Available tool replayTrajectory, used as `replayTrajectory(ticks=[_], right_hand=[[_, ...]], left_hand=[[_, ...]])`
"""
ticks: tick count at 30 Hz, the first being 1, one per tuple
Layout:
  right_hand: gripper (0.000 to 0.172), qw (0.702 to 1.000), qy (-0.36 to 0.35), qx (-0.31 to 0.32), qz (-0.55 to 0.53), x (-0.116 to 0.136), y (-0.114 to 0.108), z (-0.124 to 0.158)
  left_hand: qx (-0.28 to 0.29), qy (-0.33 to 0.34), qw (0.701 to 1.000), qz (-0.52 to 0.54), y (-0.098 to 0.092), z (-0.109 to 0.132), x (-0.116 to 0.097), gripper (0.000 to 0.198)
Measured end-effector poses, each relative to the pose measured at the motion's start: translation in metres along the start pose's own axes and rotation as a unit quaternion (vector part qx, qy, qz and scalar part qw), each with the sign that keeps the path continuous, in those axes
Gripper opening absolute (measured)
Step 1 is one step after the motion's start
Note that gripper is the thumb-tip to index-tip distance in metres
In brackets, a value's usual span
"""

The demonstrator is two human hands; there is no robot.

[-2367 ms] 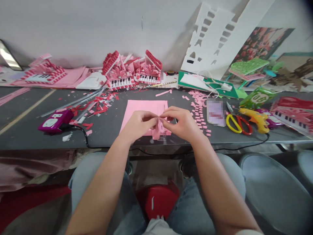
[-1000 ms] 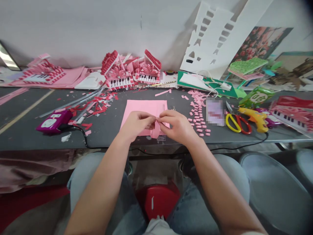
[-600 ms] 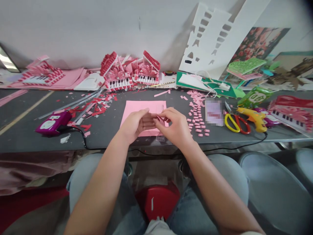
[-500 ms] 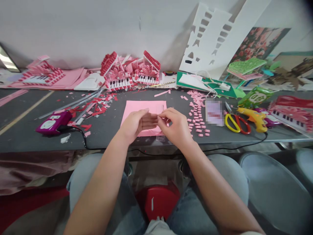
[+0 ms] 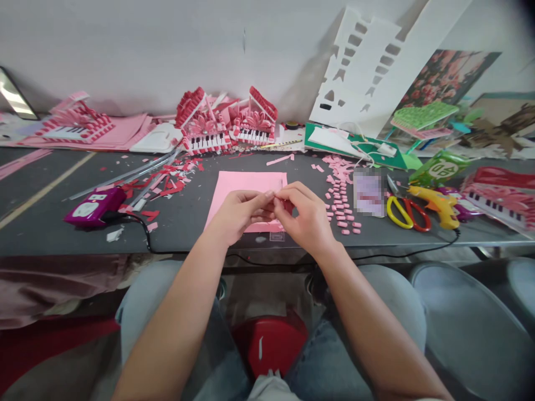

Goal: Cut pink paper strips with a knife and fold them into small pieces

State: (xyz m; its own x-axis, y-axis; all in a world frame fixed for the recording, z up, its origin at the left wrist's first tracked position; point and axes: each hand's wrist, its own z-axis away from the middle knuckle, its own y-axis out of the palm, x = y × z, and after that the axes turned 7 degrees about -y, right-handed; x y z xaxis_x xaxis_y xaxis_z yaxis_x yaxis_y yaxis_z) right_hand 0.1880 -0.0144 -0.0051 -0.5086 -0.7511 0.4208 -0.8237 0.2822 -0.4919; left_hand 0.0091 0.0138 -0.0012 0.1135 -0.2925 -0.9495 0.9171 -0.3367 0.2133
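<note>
My left hand (image 5: 246, 213) and my right hand (image 5: 301, 211) meet at the fingertips above a pink foam sheet (image 5: 234, 184) on the dark table. Both hands are closed in a pinch at the same spot. Whatever sits between the fingertips is too small or too hidden to make out. Right of my right hand lie rows of small pink rolls (image 5: 340, 209), with loose pink strips (image 5: 336, 162) behind them. A small clear piece with print (image 5: 276, 236) rests by the table's front edge, just below the sheet.
Scissors (image 5: 405, 211), a yellow glue gun (image 5: 438, 206) and a green packet (image 5: 438, 167) lie to the right. On the left are a purple device (image 5: 95, 207) with a black cord (image 5: 144, 231) and red scraps (image 5: 167, 181). Pink piano models (image 5: 209, 142) stand along the wall.
My left thumb and fingers have closed in to meet my right fingertips; before, the left palm was cupped open. The view has shifted slightly.
</note>
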Motion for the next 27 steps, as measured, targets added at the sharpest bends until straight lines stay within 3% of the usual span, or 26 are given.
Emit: replayTrajectory(ticks=[5, 8, 16, 22, 27], right_hand=[[0.009, 0.994, 0.007, 0.042, -0.105, -0.005, -0.01, -0.002], [0.01, 0.986, 0.016, 0.06, -0.158, -0.005, -0.018, -0.003], [0.008, 0.97, 0.054, 0.093, -0.22, 0.002, -0.024, -0.004], [0.006, 0.973, 0.065, 0.085, -0.204, -0.004, -0.022, -0.004], [0.003, 0.979, 0.07, 0.058, -0.184, -0.006, -0.018, -0.003]], left_hand=[[-0.005, 0.017, 0.999, -0.03, -0.005, 0.002, -0.003, 0.037], [0.02, 0.022, 0.997, -0.068, -0.008, 0.006, -0.006, 0.033], [0.066, -0.025, 0.993, -0.09, -0.009, 0.012, -0.011, 0.04], [0.039, -0.063, 0.995, -0.064, -0.007, 0.007, -0.007, 0.041], [0.027, -0.044, 0.998, -0.031, -0.002, 0.006, -0.006, 0.042]])
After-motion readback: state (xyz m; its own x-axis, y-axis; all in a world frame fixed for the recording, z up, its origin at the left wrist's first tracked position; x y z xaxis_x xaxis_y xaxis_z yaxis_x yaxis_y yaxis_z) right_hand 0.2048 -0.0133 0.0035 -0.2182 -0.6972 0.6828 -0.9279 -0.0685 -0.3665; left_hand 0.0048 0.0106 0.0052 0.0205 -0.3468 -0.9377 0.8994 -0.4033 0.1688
